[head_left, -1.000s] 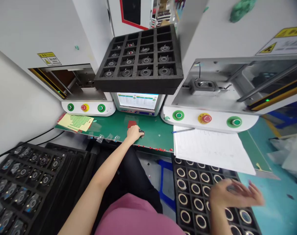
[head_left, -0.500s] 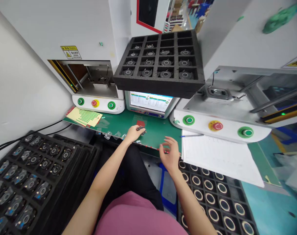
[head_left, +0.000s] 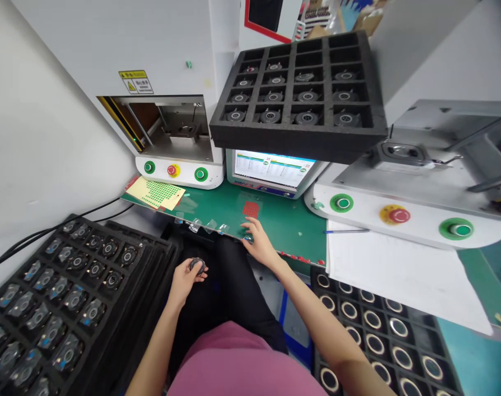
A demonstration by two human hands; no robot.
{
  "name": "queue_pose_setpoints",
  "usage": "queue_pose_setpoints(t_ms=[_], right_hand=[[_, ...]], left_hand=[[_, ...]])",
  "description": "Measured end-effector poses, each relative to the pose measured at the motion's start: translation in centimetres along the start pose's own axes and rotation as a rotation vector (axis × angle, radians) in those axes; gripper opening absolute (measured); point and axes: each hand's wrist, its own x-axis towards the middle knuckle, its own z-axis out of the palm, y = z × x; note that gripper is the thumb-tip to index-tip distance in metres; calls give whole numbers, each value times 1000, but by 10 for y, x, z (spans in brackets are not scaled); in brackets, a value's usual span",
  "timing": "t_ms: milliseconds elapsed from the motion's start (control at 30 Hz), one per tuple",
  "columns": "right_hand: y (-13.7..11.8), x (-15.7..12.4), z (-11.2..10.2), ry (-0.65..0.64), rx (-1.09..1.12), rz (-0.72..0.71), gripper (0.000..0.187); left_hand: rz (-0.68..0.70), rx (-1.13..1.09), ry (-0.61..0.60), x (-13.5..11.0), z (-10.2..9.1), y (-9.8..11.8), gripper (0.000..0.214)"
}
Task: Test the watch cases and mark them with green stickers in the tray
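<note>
My left hand (head_left: 185, 278) is over my lap and holds a small round dark part (head_left: 196, 265) between thumb and fingers. It is close to the black foam tray (head_left: 48, 297) of round parts at my left. My right hand (head_left: 259, 242) rests at the front edge of the green mat (head_left: 287, 223), fingers spread. Its fingertips touch a small clear film piece (head_left: 247, 238), just below a red sticker sheet (head_left: 251, 209). I cannot tell whether the fingers grip the film.
A black tray (head_left: 299, 99) with round parts sits on top of a lit screen (head_left: 273, 168). Machines with green and red buttons stand left (head_left: 174, 170) and right (head_left: 398, 214). A paper sheet (head_left: 398, 269), a yellow sticker sheet (head_left: 155, 193) and a tray of rings (head_left: 382, 335) lie nearby.
My left hand has left the green mat and come down toward my lap with the round part. My right hand has swung from the ring tray to the mat's front edge.
</note>
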Motion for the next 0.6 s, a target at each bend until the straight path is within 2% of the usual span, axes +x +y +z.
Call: queue_pose_setpoints(t_ms=[167,300,467,600], right_hand=[[-19,7,16,-59,10,28,43],[-30,9,20,-5,78,71,38],[-54,-6,-2,130,264,109,34],[-87,-21,-29,266,611,186,41]], left_hand=[[-3,-32,-3,-3,4,0,45],[42,-30,-43,-4,13,14,37],[101,-66,-107,-15,21,36,33],[125,-98,-161,-28,28,50,32]])
